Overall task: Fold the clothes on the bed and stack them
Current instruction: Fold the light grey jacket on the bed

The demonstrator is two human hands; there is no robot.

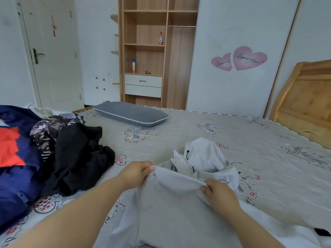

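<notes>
**A:** What are the hands doing with the clothes?

**B:** Both are working on the pale grey hooded garment, which is lying on the bed right in front of the person. The left hand is pinching one end of a raised fold of the fabric, fingers curled round the cloth with the thumb on top. The right hand is gripping the other end of the same fold, fingers bunched tight on it, so the edge is stretching between the two hands.

**A:** And the rest of that garment?

**B:** Its hood is lying beyond the hands, crumpled, with a dark drawstring trailing across it. The body of it is spreading down towards the bottom of the view, under both forearms.

**A:** Where are the other clothes sitting?

**B:** In a loose heap on the left side of the bed, well apart from the grey one. A black garment is lying nearest the hands, a patterned dark piece is sitting behind it, and a navy and orange garment is lying at the far left. Something white is peeking out behind the heap, but it is too hidden to identify.

**A:** Anything else on the bed?

**B:** A grey pillow is resting at the far edge, in front of a wooden shelf unit. A wooden headboard is standing at the right.
</notes>
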